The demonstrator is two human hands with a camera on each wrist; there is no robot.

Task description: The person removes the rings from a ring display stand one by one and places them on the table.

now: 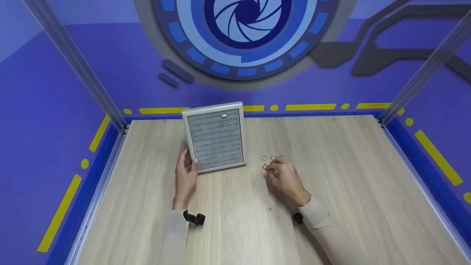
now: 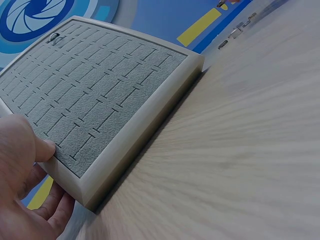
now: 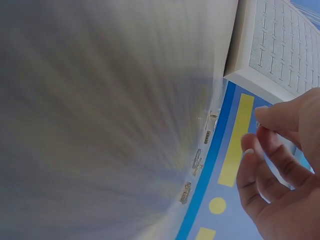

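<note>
Ring display tray, grey-flocked with rows of slots and a pale frame, is seen lying flat on the wooden worktop, left of centre and near the rear edge. One ring is noted seated in a slot in the top row; the same ring is picked up at the far corner in the left wrist view.

Left hand is placed at the tray's near left corner. The thumb is laid on the flocked surface just inside the frame, and the fingers are curled under and round the corner, so the tray is gripped at that corner.

Right hand is held on the worktop to the right of the tray, well apart from it. The fingertips are drawn together at a small cluster of loose rings lying on the wood. In the right wrist view the thumb and forefinger are seen brought close, the other fingers loosely bent; whether a ring is actually pinched between them cannot be told, the view being blurred and the rings too small.

Long pale sleeves are worn on both forearms, with a black wrist-mounted device at the left cuff and another at the right. The worktop is bounded by a blue border with yellow dashes and dots, and a wall with a large blue aperture emblem stands behind.
</note>
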